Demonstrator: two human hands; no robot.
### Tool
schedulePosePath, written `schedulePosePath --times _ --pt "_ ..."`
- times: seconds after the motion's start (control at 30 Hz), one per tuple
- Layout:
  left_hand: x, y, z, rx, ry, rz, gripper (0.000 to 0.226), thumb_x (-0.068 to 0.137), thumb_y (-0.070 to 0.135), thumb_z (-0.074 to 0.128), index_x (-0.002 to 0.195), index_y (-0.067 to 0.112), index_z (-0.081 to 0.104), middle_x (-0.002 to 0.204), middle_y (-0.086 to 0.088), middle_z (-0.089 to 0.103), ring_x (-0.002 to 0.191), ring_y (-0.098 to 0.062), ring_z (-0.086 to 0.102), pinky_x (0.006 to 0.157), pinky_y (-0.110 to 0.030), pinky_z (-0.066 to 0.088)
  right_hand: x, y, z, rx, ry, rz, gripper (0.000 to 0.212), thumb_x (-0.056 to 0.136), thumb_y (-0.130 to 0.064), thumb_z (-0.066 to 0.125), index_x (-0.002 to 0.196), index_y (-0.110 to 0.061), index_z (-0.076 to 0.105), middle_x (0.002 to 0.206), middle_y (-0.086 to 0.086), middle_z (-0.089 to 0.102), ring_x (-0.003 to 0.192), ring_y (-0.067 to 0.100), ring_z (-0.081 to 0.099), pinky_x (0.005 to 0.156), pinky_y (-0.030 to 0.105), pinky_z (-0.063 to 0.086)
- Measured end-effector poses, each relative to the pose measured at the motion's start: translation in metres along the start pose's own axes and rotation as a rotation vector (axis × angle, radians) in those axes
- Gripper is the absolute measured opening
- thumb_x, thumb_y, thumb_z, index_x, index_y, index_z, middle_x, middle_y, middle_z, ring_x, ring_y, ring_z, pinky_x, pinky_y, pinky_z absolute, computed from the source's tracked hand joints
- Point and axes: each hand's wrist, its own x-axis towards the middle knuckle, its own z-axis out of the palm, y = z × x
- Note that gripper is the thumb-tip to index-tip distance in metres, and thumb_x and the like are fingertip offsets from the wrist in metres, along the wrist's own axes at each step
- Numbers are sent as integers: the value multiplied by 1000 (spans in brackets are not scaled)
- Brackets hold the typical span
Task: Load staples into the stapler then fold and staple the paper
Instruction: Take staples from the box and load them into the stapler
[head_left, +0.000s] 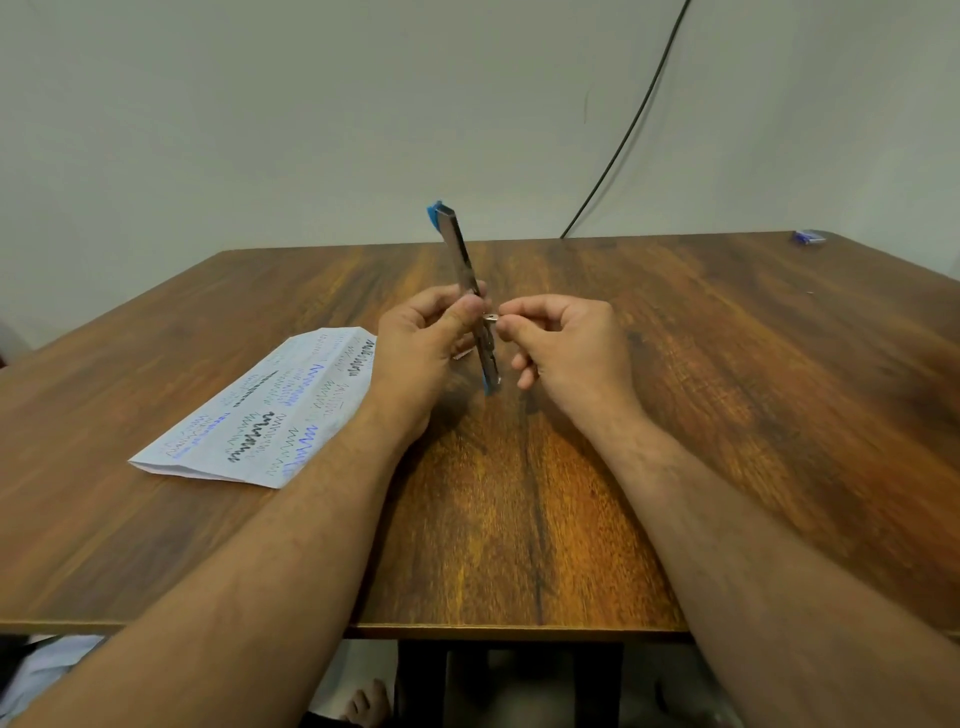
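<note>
My left hand grips a blue and silver stapler, swung open so it stands nearly upright above the wooden table. Its metal channel faces right and its lower blue end hangs just above the tabletop. My right hand pinches a small silver strip of staples between thumb and forefinger, with the strip's end touching the stapler's channel. A folded sheet of paper covered in blue and black scribbles lies flat to the left, partly under my left forearm.
A small blue staple box lies at the table's far right corner. A black cable runs down the wall behind the table. The near table edge crosses under my forearms. A bare foot shows below the table.
</note>
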Motion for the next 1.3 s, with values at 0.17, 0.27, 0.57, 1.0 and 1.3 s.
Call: schedulePosePath --times 0.17,0.27,0.57,1.0,1.3 --pt "0 0 0 98 18 38 15 94 12 67 109 13 71 101 -9 77 95 -25 74 94 -47 58 0 3 -2 -51 8 -37 13 94 -24 70 105 -20 75 77 2 75 56 8 66 55 25 60" --pt "2 -1 0 186 14 96 18 96 13 64 113 12 71 100 -6 75 91 -15 72 88 -37 61 -2 4 0 -185 -15 -130 11 93 -24 71 101 -19 77 77 -5 74 62 3 68 60 20 58" --pt "4 -5 1 148 10 161 16 96 12 63 108 20 71 104 -9 71 92 -14 72 84 -32 61 0 5 0 -310 37 -249 11 91 -23 73 101 -20 77 78 -13 69 70 0 66 67 13 55" --pt "-2 -5 4 -185 -249 -347 31 107 18 46 109 2 71 88 -15 68 64 -19 64 58 -31 59 -3 4 -1 -223 62 -331 20 91 -20 73 111 -25 68 81 -6 74 69 2 71 66 20 61" --pt "-3 -7 5 -212 -222 -303 13 106 10 46 100 19 54 71 -11 68 62 -22 63 50 -31 56 -2 4 0 -192 60 -339 13 93 -12 70 100 -22 75 76 -14 70 67 0 69 66 22 60"
